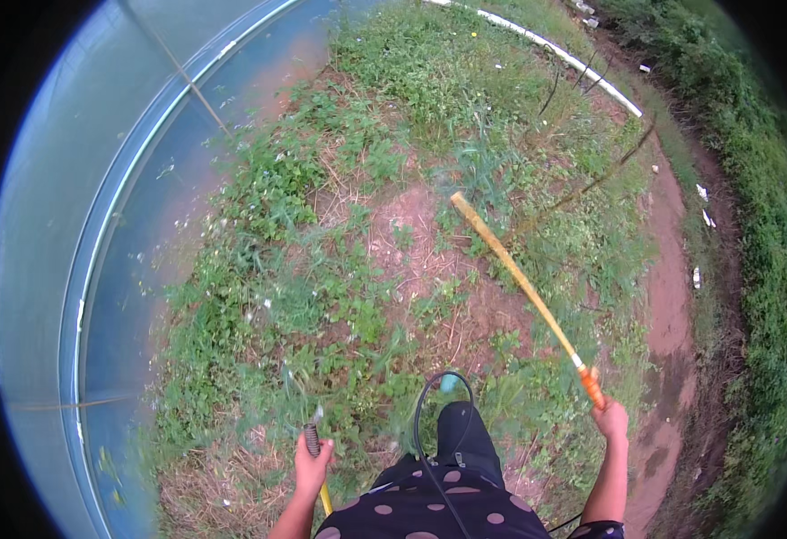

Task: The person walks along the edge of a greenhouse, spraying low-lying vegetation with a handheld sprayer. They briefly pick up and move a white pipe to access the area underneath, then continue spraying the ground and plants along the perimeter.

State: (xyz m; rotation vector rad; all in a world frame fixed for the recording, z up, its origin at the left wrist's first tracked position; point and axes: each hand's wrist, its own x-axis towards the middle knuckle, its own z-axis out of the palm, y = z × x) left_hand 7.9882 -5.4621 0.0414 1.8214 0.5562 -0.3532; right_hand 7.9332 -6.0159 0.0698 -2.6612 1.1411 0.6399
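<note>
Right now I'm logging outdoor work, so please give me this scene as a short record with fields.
Left hand: holds a dark grey ribbed handle
Right hand: holds a long yellow pole by its orange grip
Ground: low green weeds, patch of bare reddish soil
Left side: blue translucent plastic sheeting
Right side: reddish dirt path, dense green bushes
Near body: thin black cord-like loop

- An outdoor growing plot, seemingly on farmland or in a large garden; plain daylight falls over it;
- low green weeds (285,301) cover much of the ground; reddish soil (407,225) and dry straw (223,481) show between them;
- along the left runs blue sheeting (34,251) with a pale rail (77,346), much like a plastic greenhouse wall;
- to the right lies a bare dirt path (667,296); beyond it grows a dense band of green shrubs (761,180)
</note>
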